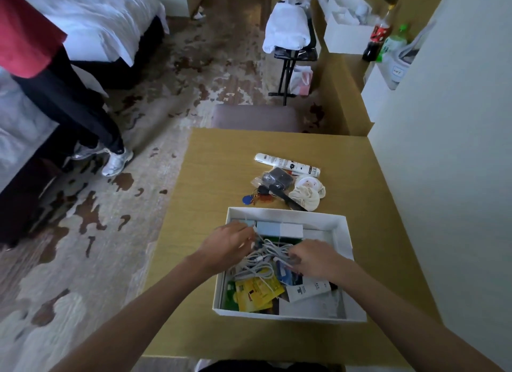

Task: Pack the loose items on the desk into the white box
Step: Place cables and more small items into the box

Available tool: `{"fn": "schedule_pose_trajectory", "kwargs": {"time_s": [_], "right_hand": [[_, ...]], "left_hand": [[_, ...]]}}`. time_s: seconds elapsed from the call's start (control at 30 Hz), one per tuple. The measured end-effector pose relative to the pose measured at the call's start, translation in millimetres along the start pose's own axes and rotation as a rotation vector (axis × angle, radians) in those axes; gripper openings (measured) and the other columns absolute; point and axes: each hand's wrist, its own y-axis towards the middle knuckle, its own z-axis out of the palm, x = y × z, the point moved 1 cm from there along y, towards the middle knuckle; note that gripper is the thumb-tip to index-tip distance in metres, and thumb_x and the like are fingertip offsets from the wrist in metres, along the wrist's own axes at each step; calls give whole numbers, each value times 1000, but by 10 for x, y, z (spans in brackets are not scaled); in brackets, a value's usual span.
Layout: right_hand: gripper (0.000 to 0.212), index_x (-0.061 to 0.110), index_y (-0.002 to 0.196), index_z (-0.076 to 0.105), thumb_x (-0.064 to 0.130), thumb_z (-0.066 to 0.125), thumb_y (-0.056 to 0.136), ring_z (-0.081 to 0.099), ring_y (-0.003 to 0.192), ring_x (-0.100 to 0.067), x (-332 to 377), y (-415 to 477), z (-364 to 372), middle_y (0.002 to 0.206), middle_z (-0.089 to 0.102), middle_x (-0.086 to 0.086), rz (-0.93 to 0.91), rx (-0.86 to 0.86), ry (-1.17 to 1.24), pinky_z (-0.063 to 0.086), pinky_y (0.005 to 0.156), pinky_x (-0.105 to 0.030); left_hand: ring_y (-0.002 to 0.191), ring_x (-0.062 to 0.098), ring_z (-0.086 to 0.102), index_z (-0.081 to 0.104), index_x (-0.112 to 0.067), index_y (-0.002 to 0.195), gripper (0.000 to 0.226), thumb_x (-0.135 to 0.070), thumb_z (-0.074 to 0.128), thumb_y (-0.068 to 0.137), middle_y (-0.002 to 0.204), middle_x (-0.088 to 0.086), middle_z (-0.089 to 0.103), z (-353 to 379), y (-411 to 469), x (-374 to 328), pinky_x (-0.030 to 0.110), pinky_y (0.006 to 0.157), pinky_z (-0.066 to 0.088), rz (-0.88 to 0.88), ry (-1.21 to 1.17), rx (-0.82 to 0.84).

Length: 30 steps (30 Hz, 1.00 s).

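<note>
The white box (342,234) sits on the wooden desk (221,161) in front of me. Inside lie a tangle of grey cables (261,256), pale blue and white small boxes (279,229), yellow packets (256,291) and a white tube (307,290). My left hand (225,245) and my right hand (314,256) are both in the box with fingers curled into the cable bundle. Beyond the box lie loose items: a white spray tube (285,162), a black pouch in a plastic bag (277,177), a key ring with a blue tag (253,197), a black comb (288,198) and a cream cloth pouch (304,197).
A padded chair (256,118) stands at the desk's far edge. A person in dark trousers and silver shoes (116,161) stands left by the beds. A white wall (443,177) borders the desk's right side. Bottles (381,36) and a white bin stand on the far counter.
</note>
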Motion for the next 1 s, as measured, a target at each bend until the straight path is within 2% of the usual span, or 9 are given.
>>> {"fn": "schedule_pose_trajectory", "kwargs": {"time_s": [0.13, 0.23, 0.33, 0.47, 0.57, 0.7, 0.83, 0.9, 1.0], "right_hand": [[11, 24, 86, 66, 26, 55, 88, 61, 78, -12, -175, -13, -212, 86, 68, 6, 19, -144, 90, 49, 67, -29], [14, 26, 88, 68, 31, 55, 89, 62, 72, -3, -289, 26, -434, 82, 69, 12, 45, -289, 238, 51, 63, -25], [14, 30, 85, 66, 36, 56, 90, 60, 68, 0, -349, 112, -649, 76, 65, 18, 55, -399, 421, 46, 56, -15], [16, 26, 88, 67, 38, 57, 91, 58, 64, 0, -412, 370, -807, 75, 66, 13, 110, -505, 408, 43, 53, -20], [14, 22, 87, 68, 33, 59, 91, 54, 58, 1, -493, 643, -795, 67, 61, 13, 162, -467, 388, 37, 51, -19], [14, 19, 94, 69, 28, 59, 91, 65, 77, -14, -623, 1028, -724, 89, 71, 2, 191, -328, 379, 56, 72, -36], [11, 22, 96, 66, 29, 59, 91, 65, 80, -16, -716, 1342, -650, 91, 70, 1, 231, -260, 349, 55, 71, -34], [11, 22, 96, 64, 29, 59, 90, 64, 81, -17, -745, 1466, -620, 91, 68, 0, 263, -233, 323, 54, 71, -34], [11, 20, 95, 62, 30, 61, 90, 63, 78, -18, -782, 1626, -593, 86, 65, 0, 287, -203, 256, 53, 67, -34]], "left_hand": [[71, 7, 54, 62, -18, 85, 5, -14, 59, 86, 80, -7, 62, -1, 2, 180, 20, 60, 40, -166, -145, -23], [64, 7, 54, 62, -21, 87, 5, -18, 58, 86, 74, -11, 59, 10, 115, 365, 21, 55, 42, -308, -222, -74], [59, 2, 55, 60, -26, 87, 5, -22, 58, 85, 68, -14, 59, 26, 285, 565, 17, 48, 38, -442, -285, -106], [56, 3, 56, 58, -31, 84, 6, -25, 57, 86, 63, -14, 59, 81, 547, 794, 15, 43, 35, -536, -299, -108], [55, -1, 54, 59, -30, 83, 6, -25, 57, 86, 61, -17, 56, 166, 755, 969, 14, 42, 31, -578, -278, -69], [67, 9, 58, 62, -29, 84, 8, -24, 55, 86, 74, -14, 60, 393, 984, 1202, 16, 46, 33, -638, -268, 37], [77, 9, 58, 62, -28, 88, 10, -22, 55, 86, 86, -12, 61, 691, 1159, 1395, 17, 52, 36, -640, -282, 112], [85, 13, 60, 63, -25, 95, 11, -25, 60, 85, 95, -7, 62, 836, 1251, 1480, 24, 62, 46, -649, -285, 181], [94, 22, 59, 61, -17, 106, 29, -32, 66, 82, 110, 3, 59, 1015, 1377, 1554, 38, 79, 51, -672, -275, 268]]}}
